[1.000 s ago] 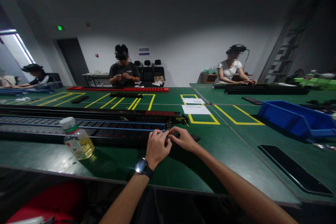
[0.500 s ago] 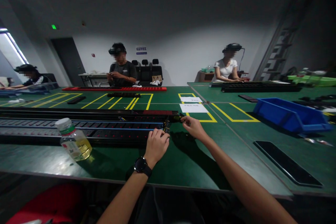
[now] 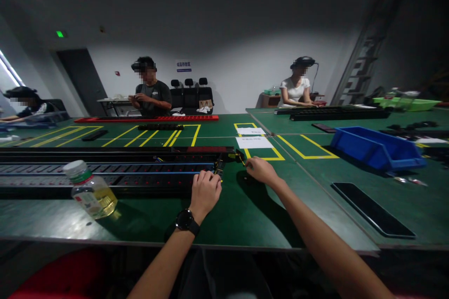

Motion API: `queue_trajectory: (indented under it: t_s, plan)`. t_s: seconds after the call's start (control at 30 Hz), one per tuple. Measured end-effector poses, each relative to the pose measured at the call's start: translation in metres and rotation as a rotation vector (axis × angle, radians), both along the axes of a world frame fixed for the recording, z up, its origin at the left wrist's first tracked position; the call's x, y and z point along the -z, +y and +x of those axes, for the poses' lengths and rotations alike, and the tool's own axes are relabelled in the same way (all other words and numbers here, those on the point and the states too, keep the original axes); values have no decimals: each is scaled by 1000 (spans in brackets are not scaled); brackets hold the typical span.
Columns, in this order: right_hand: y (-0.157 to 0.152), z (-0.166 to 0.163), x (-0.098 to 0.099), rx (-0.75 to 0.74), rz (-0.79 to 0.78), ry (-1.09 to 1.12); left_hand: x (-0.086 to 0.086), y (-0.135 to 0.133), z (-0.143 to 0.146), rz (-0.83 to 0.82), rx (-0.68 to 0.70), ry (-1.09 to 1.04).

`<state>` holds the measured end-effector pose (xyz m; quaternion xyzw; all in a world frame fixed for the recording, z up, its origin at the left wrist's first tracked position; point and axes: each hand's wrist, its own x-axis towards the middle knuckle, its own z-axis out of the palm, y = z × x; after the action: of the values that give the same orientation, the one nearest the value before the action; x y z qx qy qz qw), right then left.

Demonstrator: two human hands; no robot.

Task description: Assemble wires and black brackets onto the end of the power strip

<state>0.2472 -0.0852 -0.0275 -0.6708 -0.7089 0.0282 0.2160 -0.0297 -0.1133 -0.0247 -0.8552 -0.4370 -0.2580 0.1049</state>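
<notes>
Rested the left hand [image 3: 206, 194], a bit curled, at the right end of the long black tray [image 3: 154, 181] on the green counter [image 3: 235, 224]. Held the right hand [image 3: 261, 170] narrow beside a yellow wire [image 3: 242, 162]. Could not tell about a grip in either.

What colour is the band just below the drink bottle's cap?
The band is green, best seen in the head view.

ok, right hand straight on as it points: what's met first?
Likely the yellow wire at the right end of the black rail; depth unclear, the right hand may be touching it.
</notes>
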Motion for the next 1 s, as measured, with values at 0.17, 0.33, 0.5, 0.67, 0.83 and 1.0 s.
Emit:
queue_trajectory:
  t_s: [0.17,0.33,0.5,0.67,0.83,1.0]
  plan:
    - [-7,-43,-1,-383,151,225,-1,-2,0,-4,-56,16]
    - [-11,-74,9,-524,129,222,-1,-3,0,1,-86,51]
    - [-12,-77,15,-509,204,93,-1,-2,-1,-27,-52,46]
    - [-14,-80,16,-510,279,-50,0,0,-4,-24,-9,62]
    - [-18,-83,16,-518,295,-112,0,1,-5,-5,13,85]
    - [-14,-76,7,-515,189,41,0,0,-3,4,-10,66]
